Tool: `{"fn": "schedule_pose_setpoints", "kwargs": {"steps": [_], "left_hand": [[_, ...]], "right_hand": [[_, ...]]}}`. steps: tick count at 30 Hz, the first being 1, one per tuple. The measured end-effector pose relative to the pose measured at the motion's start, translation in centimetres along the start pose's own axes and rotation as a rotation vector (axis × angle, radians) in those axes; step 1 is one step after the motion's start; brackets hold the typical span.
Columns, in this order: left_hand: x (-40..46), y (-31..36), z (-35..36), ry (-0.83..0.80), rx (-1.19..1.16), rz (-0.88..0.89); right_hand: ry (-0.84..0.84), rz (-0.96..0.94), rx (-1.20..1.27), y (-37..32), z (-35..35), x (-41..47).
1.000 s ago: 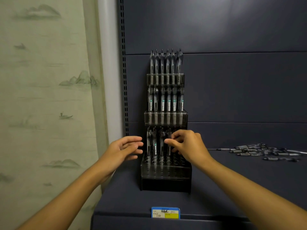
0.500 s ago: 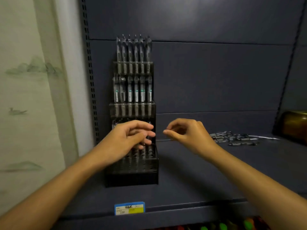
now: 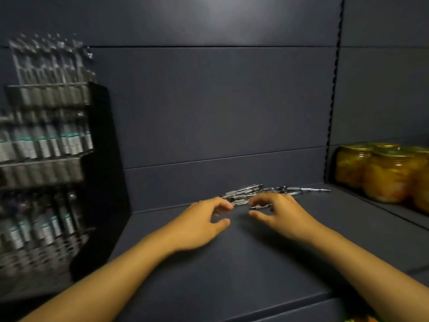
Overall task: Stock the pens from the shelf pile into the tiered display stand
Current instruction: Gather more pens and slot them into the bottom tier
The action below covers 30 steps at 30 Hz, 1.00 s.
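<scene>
Head view shows both hands at the pen pile (image 3: 267, 194) far on the shelf (image 3: 232, 263) — left hand (image 3: 199, 224) and right hand (image 3: 281, 214) loosely curled, each grip empty, poised to gather pens for the display stand (image 3: 46, 159), far left.

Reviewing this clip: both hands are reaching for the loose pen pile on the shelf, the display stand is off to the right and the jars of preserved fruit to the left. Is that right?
Not quite: the sides are swapped. In the head view the display stand is at the left and the jars at the right. The rest holds: the left hand and right hand are both at the pen pile on the shelf.
</scene>
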<state>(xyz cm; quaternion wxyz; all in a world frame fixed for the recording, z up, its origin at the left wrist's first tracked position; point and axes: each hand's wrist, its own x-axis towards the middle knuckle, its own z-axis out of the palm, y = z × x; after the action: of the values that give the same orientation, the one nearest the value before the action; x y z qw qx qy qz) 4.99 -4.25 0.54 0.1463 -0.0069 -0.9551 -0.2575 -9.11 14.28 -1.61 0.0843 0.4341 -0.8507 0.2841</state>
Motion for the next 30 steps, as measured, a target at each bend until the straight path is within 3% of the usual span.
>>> {"fn": "schedule_pose_setpoints", "kwargs": {"steps": [11, 20, 26, 30], "left_hand": [[11.6, -0.3, 8.5, 0.016, 0.235, -0.214], [15.5, -1.0, 10.0, 0.052, 0.329, -0.29], [15.8, -1.8, 9.9, 0.008, 0.358, -0.273], [15.8, -1.4, 10.0, -0.016, 0.374, -0.252]], "right_hand": [[-0.209, -0.012, -0.172, 15.3, -4.3, 5.7], [-0.167, -0.154, -0.113, 14.2, -1.4, 8.8], [-0.018, -0.212, 0.02, 14.4, -0.5, 9.2], [-0.148, -0.231, 0.009, 14.7, 0.0, 8.9]]}}
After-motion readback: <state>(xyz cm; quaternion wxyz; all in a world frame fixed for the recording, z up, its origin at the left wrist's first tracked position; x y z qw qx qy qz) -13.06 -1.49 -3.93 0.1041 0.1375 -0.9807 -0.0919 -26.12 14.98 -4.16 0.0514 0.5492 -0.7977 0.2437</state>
